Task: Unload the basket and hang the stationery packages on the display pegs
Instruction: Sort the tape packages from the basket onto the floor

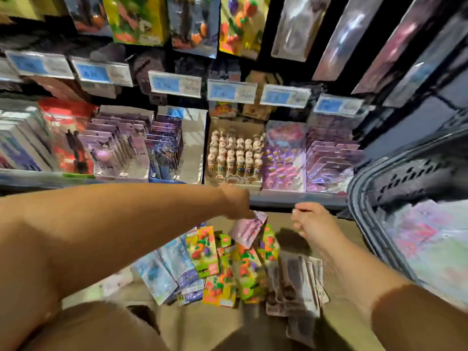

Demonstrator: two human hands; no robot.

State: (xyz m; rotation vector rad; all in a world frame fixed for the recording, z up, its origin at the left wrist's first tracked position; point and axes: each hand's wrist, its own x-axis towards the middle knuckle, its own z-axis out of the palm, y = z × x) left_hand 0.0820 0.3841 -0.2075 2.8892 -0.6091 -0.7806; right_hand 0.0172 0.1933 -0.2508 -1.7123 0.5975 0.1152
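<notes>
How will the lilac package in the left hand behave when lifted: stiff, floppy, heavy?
Probably fairly stiff: the lilac package looks flat though the left hand grips only its top edge. Likely light, since it is a thin, card-like pack. It may swing or twist from that edge grip.

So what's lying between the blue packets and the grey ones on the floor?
Between the blue packets and the grey packets lies a heap of bright fruit packets, seen in the head view. The left hand holds a pink packet over it.

Tan floor (281,220): loose heap of stationery packages (228,264), blue, fruit-print, grey, overlapping.
</notes>
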